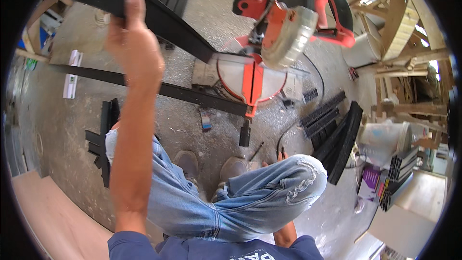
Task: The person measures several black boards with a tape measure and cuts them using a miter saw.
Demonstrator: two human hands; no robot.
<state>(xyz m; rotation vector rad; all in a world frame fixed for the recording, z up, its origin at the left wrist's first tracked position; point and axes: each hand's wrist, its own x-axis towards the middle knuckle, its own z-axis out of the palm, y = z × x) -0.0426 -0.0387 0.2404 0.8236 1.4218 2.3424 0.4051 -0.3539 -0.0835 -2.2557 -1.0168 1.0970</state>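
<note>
While the left hand (139,50) has its grip closed around the profile (175,26), thumb lying against it, the right hand (283,155) is mostly hidden behind the right knee (308,178); only fingers show, so whether that grip holds anything cannot be told. The black profile slants from the upper left down to the saw (284,29), its lower end at the left side of the saw's base (231,73). A long black strip (192,95) runs below it, passing beneath the left forearm and ending at the front of the base. Between strip and shoes (234,168) lies a small packet (205,120); a pen (256,151) lies near the right shoe. Black offcuts (344,137) lie on the floor (187,132), right of the saw.
</note>
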